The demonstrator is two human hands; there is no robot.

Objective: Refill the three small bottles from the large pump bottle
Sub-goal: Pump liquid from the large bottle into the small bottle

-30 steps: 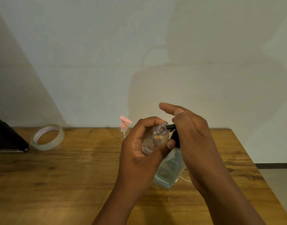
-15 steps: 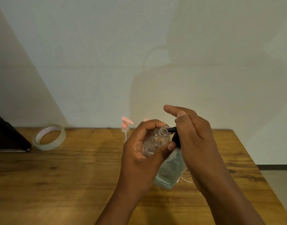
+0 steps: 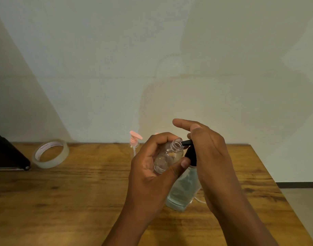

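While the left hand (image 3: 152, 167) is curled round a small clear bottle (image 3: 167, 159), thumb across its front and fingers behind, the open threaded neck is held tilted up against the black spout (image 3: 186, 142) of the large pump bottle (image 3: 183, 189). The right hand (image 3: 207, 151) is laid over the black pump head with fingers fairly straight, the index lifted clear; pressing, not gripping, is judged. Compared with a second ago, both hands and the neck are seen slightly lower, which suggests the pump head is being pushed down. Little liquid can be made out inside the small bottle, so this fill is judged barely begun. Farther back, a pink pump top (image 3: 135, 137) is seen just beside the left hand, and a tape roll (image 3: 51, 153) lies well apart on the wooden table (image 3: 72, 201).
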